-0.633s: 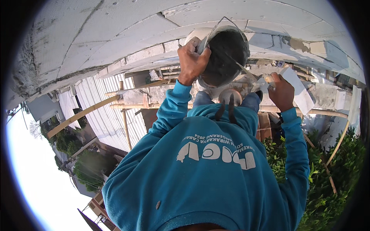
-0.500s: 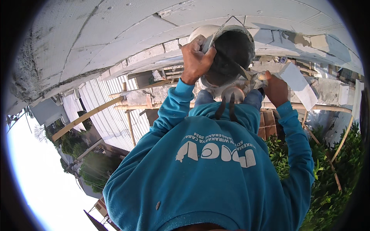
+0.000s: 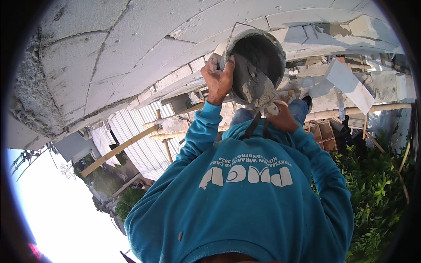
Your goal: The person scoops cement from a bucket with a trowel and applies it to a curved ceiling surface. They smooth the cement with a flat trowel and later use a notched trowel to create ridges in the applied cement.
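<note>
My left hand (image 3: 217, 79) grips the near left side of a mortar-smeared bucket (image 3: 272, 46), thumb over its rim. The bucket's mouth faces up toward me, and its thin wire handle arches over the far rim. Grey wet mortar (image 3: 247, 65) coats the inside. My right hand (image 3: 282, 117) is closed around the handle of a trowel at the near rim. The trowel's blade (image 3: 262, 85) reaches into the bucket, with a lump of mortar on it. Part of the trowel's handle is hidden by my fingers.
A pale block wall (image 3: 144, 39) runs along the far side. Bamboo poles (image 3: 359, 110) cross below, and a white panel (image 3: 351, 87) leans at right. Corrugated roofing (image 3: 139, 136) lies lower left, a wooden crate (image 3: 322, 135) near my leg, and leafy plants (image 3: 368, 197) lower right.
My right hand has moved left to the bucket's near rim with the trowel. The bucket's mouth has turned more toward me, showing the mortar, and the blade now carries a lump.
</note>
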Motion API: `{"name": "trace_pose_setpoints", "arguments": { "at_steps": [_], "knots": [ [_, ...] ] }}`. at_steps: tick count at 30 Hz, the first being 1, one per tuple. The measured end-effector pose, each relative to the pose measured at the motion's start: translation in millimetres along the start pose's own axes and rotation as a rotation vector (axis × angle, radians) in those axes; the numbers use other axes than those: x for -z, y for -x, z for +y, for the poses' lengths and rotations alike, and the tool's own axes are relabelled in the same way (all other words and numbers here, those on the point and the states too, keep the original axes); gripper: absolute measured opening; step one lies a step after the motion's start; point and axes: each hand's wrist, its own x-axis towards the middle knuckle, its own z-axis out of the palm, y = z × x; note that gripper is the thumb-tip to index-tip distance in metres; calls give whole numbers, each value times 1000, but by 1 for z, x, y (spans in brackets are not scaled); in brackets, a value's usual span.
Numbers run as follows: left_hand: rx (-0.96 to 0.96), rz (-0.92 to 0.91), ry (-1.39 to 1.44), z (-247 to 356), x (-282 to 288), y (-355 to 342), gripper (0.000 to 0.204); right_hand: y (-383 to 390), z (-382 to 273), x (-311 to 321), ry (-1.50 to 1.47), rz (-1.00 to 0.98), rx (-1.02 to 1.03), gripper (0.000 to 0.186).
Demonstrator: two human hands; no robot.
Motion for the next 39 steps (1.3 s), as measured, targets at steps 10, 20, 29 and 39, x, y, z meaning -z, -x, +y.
{"name": "trace_pose_setpoints", "arguments": {
  "at_steps": [10, 20, 29, 39],
  "knots": [
    [41, 33, 143, -15, -31, -3, 20, -2, 12, 37, 179, 265, -35, 61],
    [129, -58, 47, -55, -45, 7, 33, -30, 79, 36, -244, 719, -132, 43],
    [237, 25, -172, -65, -9, 44, 37, -192, 158, 171, -507, 1302, -172, 37],
    [396, 153, -298, -75, 20, 94, 19, -322, 138, 278, -570, 1324, -374, 49]
  ]
}}
